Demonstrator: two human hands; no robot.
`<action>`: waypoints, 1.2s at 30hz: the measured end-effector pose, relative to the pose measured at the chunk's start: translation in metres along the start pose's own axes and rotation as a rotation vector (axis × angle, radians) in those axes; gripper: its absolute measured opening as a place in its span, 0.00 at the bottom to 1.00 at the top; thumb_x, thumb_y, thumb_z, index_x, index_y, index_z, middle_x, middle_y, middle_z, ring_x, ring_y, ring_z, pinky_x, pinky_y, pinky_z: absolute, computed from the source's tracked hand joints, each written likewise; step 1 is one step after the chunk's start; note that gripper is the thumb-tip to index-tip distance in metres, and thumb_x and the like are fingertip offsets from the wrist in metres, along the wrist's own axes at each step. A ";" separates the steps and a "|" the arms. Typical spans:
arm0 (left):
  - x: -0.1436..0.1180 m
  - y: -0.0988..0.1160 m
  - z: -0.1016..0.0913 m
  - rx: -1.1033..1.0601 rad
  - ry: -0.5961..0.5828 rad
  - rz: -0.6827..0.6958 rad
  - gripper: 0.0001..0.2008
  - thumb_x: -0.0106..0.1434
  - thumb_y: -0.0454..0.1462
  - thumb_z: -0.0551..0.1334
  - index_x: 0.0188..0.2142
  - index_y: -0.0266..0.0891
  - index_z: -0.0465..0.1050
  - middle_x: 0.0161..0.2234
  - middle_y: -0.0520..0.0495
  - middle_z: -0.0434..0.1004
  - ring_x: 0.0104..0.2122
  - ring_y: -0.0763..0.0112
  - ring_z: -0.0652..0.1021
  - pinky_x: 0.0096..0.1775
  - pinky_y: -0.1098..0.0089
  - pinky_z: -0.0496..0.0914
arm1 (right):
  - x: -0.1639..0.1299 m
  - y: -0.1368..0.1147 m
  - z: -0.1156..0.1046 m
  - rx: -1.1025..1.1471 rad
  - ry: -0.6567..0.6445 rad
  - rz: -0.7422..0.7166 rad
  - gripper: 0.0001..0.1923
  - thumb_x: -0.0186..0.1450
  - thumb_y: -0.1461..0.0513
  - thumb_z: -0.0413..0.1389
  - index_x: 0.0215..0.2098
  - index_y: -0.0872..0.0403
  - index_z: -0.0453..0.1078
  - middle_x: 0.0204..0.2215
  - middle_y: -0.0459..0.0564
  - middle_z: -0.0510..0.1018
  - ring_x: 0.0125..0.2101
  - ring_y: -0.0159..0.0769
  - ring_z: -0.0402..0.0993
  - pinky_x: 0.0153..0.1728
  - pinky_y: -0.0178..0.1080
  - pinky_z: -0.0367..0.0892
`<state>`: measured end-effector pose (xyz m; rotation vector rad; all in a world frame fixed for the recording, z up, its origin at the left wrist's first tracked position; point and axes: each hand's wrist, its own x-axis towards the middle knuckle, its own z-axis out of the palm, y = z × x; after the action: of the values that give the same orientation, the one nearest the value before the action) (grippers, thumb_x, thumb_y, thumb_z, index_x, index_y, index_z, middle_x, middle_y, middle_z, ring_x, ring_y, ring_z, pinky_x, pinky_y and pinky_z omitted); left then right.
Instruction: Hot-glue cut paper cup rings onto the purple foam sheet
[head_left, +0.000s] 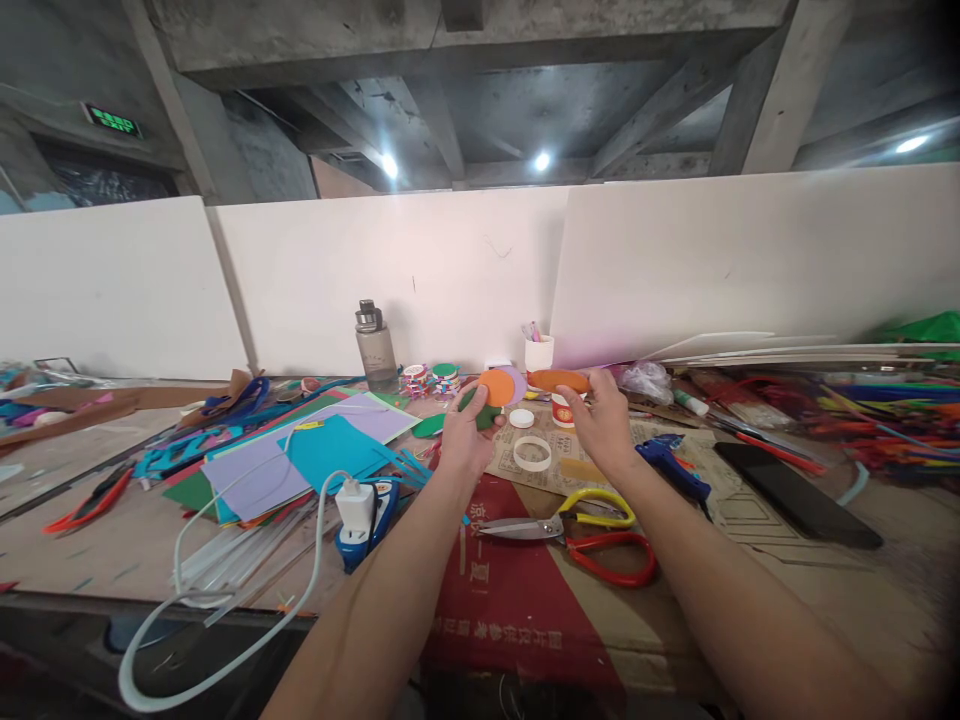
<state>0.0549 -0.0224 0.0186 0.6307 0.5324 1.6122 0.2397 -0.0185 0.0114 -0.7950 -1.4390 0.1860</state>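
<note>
Concrete beams and white partition boards back a cluttered worktop. Toward its far edge your left hand pinches a stack of foam shapes, an orange disc over green pieces, fingers closed on them. Your right hand grips an orange oval piece, fingers closed around its end, just above a paper cup. Both pieces are held clear of the surface and close together. Risks: the loosely stacked shapes could slide apart and drop among the tape ring and caps below; a low right wrist could tip the cup; the scissors lie open beneath your forearms near the front edge.
</note>
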 end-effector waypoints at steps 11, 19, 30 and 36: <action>-0.005 -0.007 0.001 0.069 -0.098 -0.027 0.24 0.41 0.39 0.77 0.38 0.39 0.73 0.30 0.50 0.78 0.23 0.75 0.74 0.21 0.76 0.65 | -0.006 -0.010 0.023 0.517 -0.199 0.465 0.19 0.51 0.51 0.67 0.36 0.51 0.72 0.32 0.46 0.78 0.26 0.32 0.69 0.23 0.36 0.67; -0.005 -0.006 0.003 0.105 -0.151 0.171 0.14 0.44 0.35 0.76 0.30 0.40 0.76 0.36 0.49 0.80 0.30 0.73 0.77 0.29 0.74 0.70 | 0.000 -0.009 0.019 0.630 -0.037 0.520 0.19 0.48 0.52 0.69 0.33 0.49 0.71 0.30 0.45 0.77 0.27 0.33 0.68 0.24 0.36 0.66; -0.013 0.006 0.001 0.551 -0.242 0.633 0.06 0.54 0.32 0.69 0.27 0.46 0.81 0.37 0.47 0.79 0.46 0.62 0.75 0.54 0.64 0.67 | 0.006 -0.010 0.011 0.744 0.061 0.557 0.19 0.48 0.53 0.69 0.35 0.47 0.72 0.36 0.45 0.78 0.34 0.35 0.72 0.26 0.35 0.66; -0.007 -0.002 -0.003 0.534 -0.116 0.493 0.05 0.53 0.36 0.71 0.31 0.40 0.80 0.30 0.48 0.79 0.26 0.75 0.73 0.29 0.75 0.68 | 0.006 -0.009 0.013 0.728 0.075 0.588 0.20 0.45 0.53 0.70 0.33 0.49 0.73 0.34 0.46 0.79 0.29 0.34 0.70 0.23 0.35 0.63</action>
<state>0.0555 -0.0285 0.0144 1.3278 0.7708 1.8824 0.2252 -0.0172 0.0203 -0.5788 -0.9200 1.0524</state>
